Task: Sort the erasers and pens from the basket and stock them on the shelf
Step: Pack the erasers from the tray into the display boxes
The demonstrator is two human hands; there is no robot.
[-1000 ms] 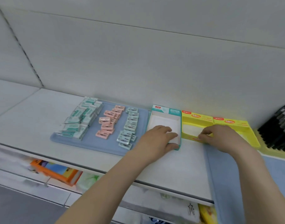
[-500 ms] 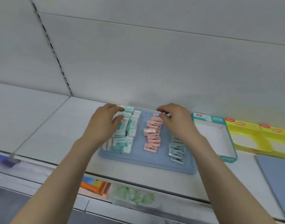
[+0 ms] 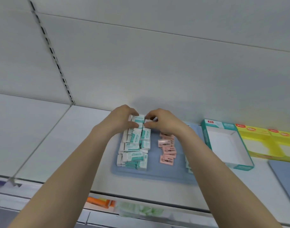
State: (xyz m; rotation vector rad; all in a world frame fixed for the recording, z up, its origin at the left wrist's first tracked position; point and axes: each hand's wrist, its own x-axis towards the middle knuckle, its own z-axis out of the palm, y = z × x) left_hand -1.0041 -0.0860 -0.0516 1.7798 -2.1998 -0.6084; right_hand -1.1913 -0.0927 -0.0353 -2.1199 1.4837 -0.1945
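I see both arms stretched out over the shelf (image 3: 67, 145), with the hands meeting at the far end of the blue mat (image 3: 154, 176), close to the back wall. My left hand (image 3: 122, 120) is curled round the back eraser (image 3: 138, 118), fingers over its top and thumb underneath. My right hand (image 3: 162, 123) is just beside it, almost touching. Its thumb and forefinger pinch the right end of that same far row, though I cannot tell which single piece it has.

The teal-and-white erasers (image 3: 134, 145) lie in a loose double row down the left side of the mat, some stacked and a few tilted. The pink erasers (image 3: 168, 149) form a row down the middle, apart from the teal ones. My right forearm covers most of a third row (image 3: 187, 163) at the mat's right edge.

Just right of the mat an open teal box (image 3: 223, 145) shows its white bottom. The yellow boxes (image 3: 272, 142) sit against its right side, and the corner of a second mat (image 3: 285, 175) lies in front of them. On the level below I make out something orange (image 3: 98, 201), too blurred to name.
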